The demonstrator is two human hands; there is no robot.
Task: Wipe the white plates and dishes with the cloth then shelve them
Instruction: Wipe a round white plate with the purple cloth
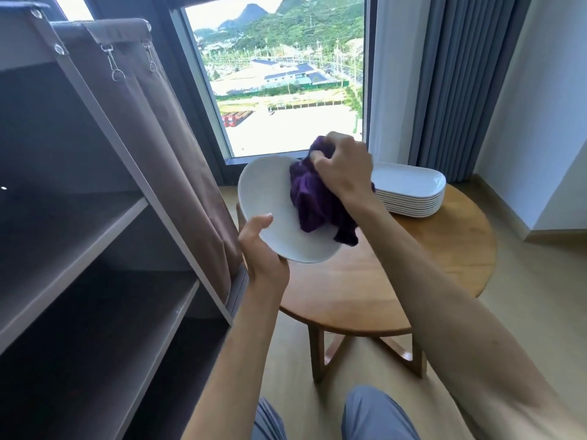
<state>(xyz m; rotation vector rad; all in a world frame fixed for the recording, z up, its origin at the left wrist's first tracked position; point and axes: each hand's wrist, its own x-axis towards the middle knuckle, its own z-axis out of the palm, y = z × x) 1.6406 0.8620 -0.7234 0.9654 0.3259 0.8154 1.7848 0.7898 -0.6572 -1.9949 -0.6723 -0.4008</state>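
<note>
- At the left, a dark shelf unit (95, 249) stands with a brown curtain (178, 147) drawn to its far right side.
- Right of it, a round wooden counter (413, 274) carries a stack (409, 192) of white dishes at its far edge.
- Above the counter's left side, a white plate (270, 211) is held tilted.
- Left hand (260, 249) grips the plate's near rim, thumb on top.
- Right hand (343, 166) clutches a bunched purple cloth (314, 201) pressed on the plate.

- Left hand (265, 249) and right hand (344, 168): bare, no rings or watch visible.
- Forearms: bare, unsleeved.
- Grey-blue fabric trousers (371, 414): covering both knees.
</note>
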